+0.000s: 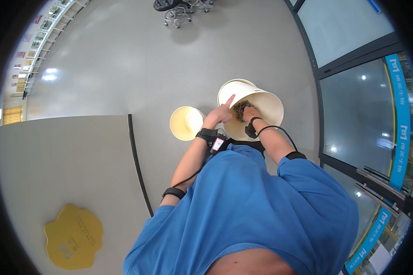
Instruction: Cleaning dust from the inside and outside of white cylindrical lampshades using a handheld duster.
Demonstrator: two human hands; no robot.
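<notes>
A cream-white bucket (270, 107) lies tilted on the floor before me, its mouth turned towards my body. At the left side of its rim, my left hand (222, 113) grips it with one finger stretched along the outer wall. Inside the mouth, my right hand (250, 113) presses a grey-brown cloth (241, 109) against the inner wall. The right fingertips are partly hidden by the cloth and the hand itself. A second, smaller cream bucket (185, 123) stands to the left of my left hand, showing its inside.
To the right runs a dark-framed glass partition (358, 110) with blue printed strips. A grey panel (72, 161) with a black edge and a yellow sticker (74, 237) takes up the left. Wheeled stools (176, 14) stand far ahead on the grey floor (134, 68). Cables run along both forearms.
</notes>
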